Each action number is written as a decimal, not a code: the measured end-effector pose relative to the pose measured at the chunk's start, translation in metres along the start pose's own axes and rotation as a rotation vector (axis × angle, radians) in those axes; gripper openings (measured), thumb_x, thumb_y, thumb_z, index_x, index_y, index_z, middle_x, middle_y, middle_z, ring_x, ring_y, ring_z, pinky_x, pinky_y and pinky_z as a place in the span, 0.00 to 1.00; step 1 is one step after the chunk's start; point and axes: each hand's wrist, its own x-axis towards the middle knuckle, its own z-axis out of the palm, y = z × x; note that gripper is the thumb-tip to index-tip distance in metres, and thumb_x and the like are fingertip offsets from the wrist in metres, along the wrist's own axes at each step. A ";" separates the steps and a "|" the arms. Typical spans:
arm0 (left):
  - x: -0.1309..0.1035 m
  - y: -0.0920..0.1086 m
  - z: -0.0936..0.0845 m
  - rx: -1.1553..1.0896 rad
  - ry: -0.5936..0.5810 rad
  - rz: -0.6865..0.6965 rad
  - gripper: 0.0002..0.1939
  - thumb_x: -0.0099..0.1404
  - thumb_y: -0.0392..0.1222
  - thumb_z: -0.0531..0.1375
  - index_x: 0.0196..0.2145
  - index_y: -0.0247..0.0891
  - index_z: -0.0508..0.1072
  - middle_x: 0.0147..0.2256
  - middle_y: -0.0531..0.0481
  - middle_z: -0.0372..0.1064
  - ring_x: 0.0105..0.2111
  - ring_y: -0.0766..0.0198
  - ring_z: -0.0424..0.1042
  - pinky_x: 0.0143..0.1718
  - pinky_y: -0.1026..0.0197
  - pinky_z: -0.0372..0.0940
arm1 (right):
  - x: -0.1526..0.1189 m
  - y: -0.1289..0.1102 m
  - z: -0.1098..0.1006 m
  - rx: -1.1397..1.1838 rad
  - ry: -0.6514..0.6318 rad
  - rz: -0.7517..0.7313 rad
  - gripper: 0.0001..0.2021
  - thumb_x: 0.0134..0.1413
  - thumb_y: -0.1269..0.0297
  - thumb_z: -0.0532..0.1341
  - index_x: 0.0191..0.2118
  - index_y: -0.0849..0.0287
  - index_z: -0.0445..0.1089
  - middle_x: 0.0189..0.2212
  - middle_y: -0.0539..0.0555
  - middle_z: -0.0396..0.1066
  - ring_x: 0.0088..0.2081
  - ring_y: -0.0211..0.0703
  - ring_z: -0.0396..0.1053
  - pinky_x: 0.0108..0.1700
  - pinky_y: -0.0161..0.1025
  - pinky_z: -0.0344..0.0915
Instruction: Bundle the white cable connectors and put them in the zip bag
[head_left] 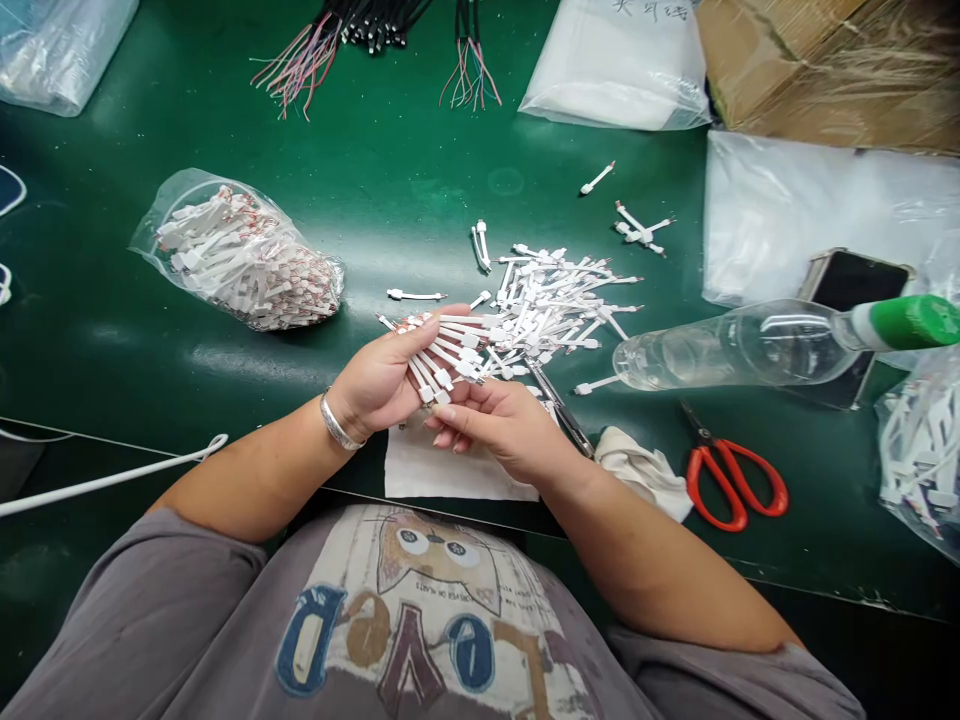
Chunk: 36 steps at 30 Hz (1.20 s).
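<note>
A fanned bunch of short white cables (pixel 442 358) with white plugs lies in my left hand (pixel 386 375), its thumb closed over them. My right hand (pixel 499 425) is just below and to the right, thumb and fingers pinched at the plug ends of the bunch; whether one plug is between its fingertips I cannot make out. Right behind both hands spreads a loose pile of the same white cables (pixel 559 295). A white sheet (pixel 461 470) lies under the hands. Metal tweezers (pixel 559 405) rest beside my right wrist.
A clear bag of cables (pixel 247 260) sits to the left. To the right are a green-capped plastic bottle (pixel 739 345) lying over a phone (pixel 855 280), red-handled scissors (pixel 735 480) and a white cloth (pixel 641 470). Black cables (pixel 375 25), plastic bags (pixel 619 70) and a carton (pixel 832 70) line the back.
</note>
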 end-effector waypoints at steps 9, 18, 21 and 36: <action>0.000 0.000 0.002 -0.040 0.010 -0.014 0.15 0.66 0.36 0.48 0.46 0.33 0.69 0.40 0.45 0.73 0.39 0.63 0.72 0.49 0.57 0.61 | -0.003 -0.001 -0.001 -0.033 0.000 -0.040 0.11 0.45 0.59 0.65 0.29 0.63 0.70 0.26 0.53 0.73 0.25 0.34 0.69 0.27 0.31 0.64; 0.000 0.000 0.002 -0.059 0.018 -0.027 0.16 0.66 0.36 0.49 0.48 0.34 0.69 0.40 0.46 0.73 0.39 0.63 0.72 0.50 0.58 0.61 | -0.003 0.000 -0.001 0.001 -0.012 -0.060 0.09 0.45 0.61 0.66 0.29 0.63 0.71 0.25 0.50 0.72 0.25 0.33 0.69 0.28 0.31 0.64; 0.000 -0.001 0.001 -0.061 0.006 -0.022 0.15 0.66 0.36 0.49 0.46 0.33 0.70 0.39 0.46 0.73 0.39 0.64 0.72 0.49 0.58 0.61 | -0.003 -0.001 -0.001 0.003 -0.010 -0.057 0.09 0.44 0.62 0.66 0.29 0.63 0.70 0.25 0.50 0.72 0.25 0.34 0.69 0.28 0.31 0.65; 0.000 -0.001 0.000 -0.018 0.034 -0.018 0.16 0.65 0.37 0.50 0.48 0.33 0.68 0.40 0.44 0.72 0.39 0.61 0.72 0.49 0.56 0.60 | 0.001 0.001 -0.002 0.032 -0.019 0.014 0.11 0.45 0.59 0.65 0.31 0.62 0.69 0.28 0.52 0.73 0.26 0.34 0.70 0.24 0.29 0.63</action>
